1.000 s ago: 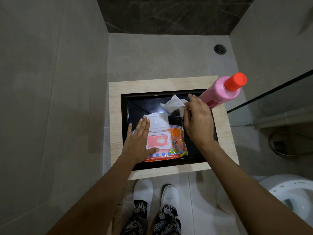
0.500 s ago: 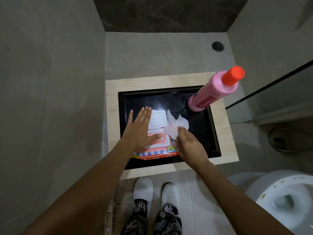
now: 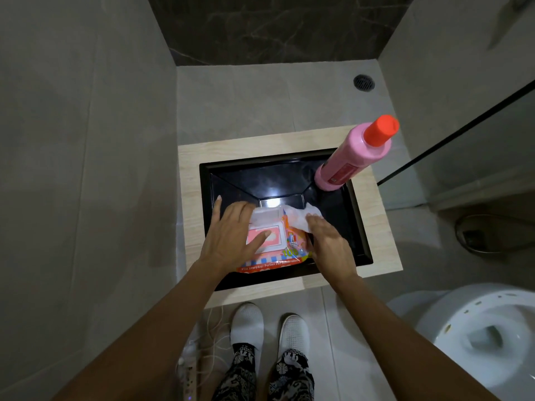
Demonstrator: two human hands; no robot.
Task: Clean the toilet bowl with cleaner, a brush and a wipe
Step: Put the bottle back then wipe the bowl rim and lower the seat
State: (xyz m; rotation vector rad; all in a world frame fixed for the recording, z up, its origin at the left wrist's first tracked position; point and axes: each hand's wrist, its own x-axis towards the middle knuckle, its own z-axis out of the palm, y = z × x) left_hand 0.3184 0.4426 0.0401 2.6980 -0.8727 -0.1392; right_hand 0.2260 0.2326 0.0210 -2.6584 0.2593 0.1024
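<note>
The left hand (image 3: 231, 238) lies flat, fingers straight, pressing the wipe pack (image 3: 273, 243) inside the black tray (image 3: 359, 227). The right hand (image 3: 330, 247) seems to pinch a white wipe (image 3: 301, 217) pulled from it. The pink cleaner bottle (image 3: 353, 157) stands in the tray's far corner. The toilet bowl (image 3: 489, 340) likely awaits wiping; no brush shows.

The near-left part of the black basin (image 3: 359, 227) is filled by the wipes pack (image 3: 278, 241), covered by both hands. The far-right corner is blocked by the tall pink bottle (image 3: 350, 160). Open room is left along the far edge and the right side between bottle and pack.
</note>
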